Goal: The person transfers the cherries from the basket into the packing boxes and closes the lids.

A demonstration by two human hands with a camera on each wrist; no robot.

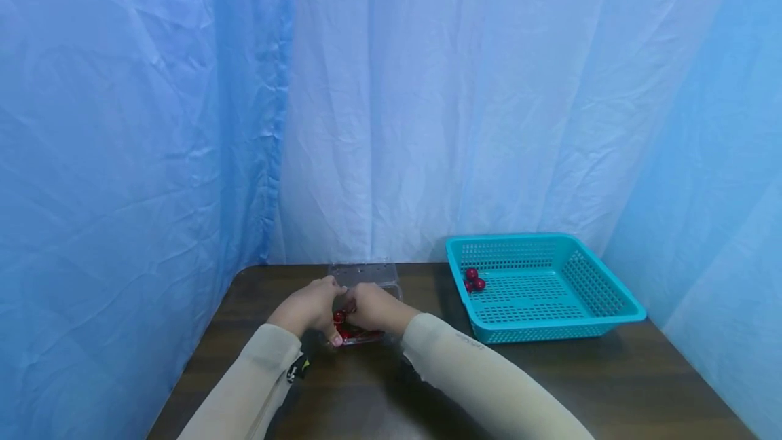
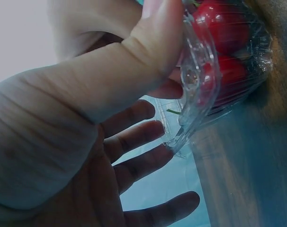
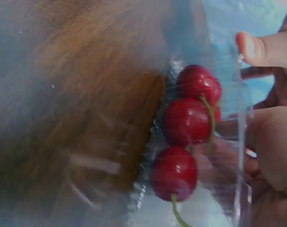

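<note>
A clear plastic box of red cherries stands on the dark wooden table, and both hands are at it. My left hand lays its thumb on the box's rim, while its fingers spread straight and free beside the box. My right hand bends over the open box. In the right wrist view its thumb sticks out above the clear wall, and its fingers show blurred through the plastic beside three stemmed cherries. Whether they pinch a cherry is hidden.
A teal mesh basket stands at the table's right rear with a few cherries in its near-left corner. Blue cloth walls close in the table on three sides. Both sleeves reach in from the front edge.
</note>
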